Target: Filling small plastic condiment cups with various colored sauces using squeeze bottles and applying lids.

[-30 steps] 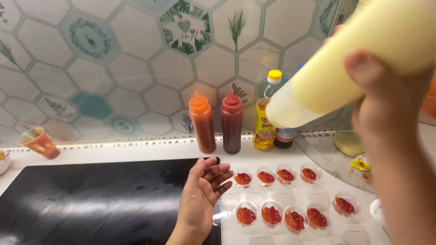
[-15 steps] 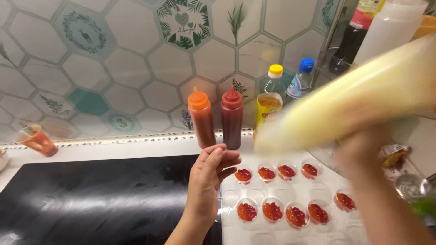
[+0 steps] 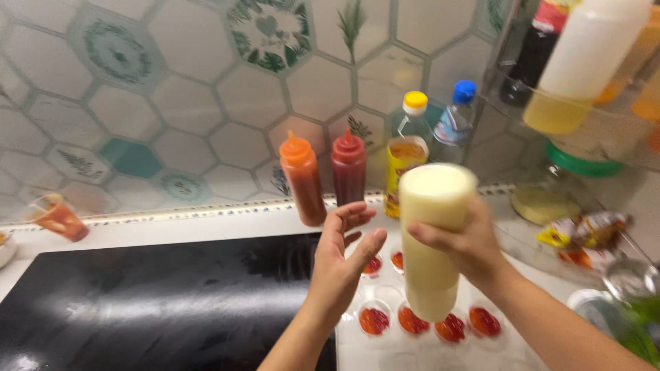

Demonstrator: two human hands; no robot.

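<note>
Pale yellow squeeze bottle (image 3: 432,240) gripped inverted in right hand (image 3: 462,242) above red-filled sauce cups (image 3: 450,326); left hand (image 3: 342,257) open, empty beside it.

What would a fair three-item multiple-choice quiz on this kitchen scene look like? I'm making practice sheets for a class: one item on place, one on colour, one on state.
1. Where do the orange bottle and the dark red bottle stand?
A. on the black cooktop
B. by the tiled wall
C. on the shelf

2. What colour is the bottle in the right hand?
A. pale yellow
B. green
C. blue

3. How is the left hand?
A. closed on a cup
B. flat on the counter
C. open, holding nothing

Answers: 1 B, they stand against the tiles; 2 A, the squeeze bottle is creamy yellow; 3 C, its fingers are spread in the air.
</note>
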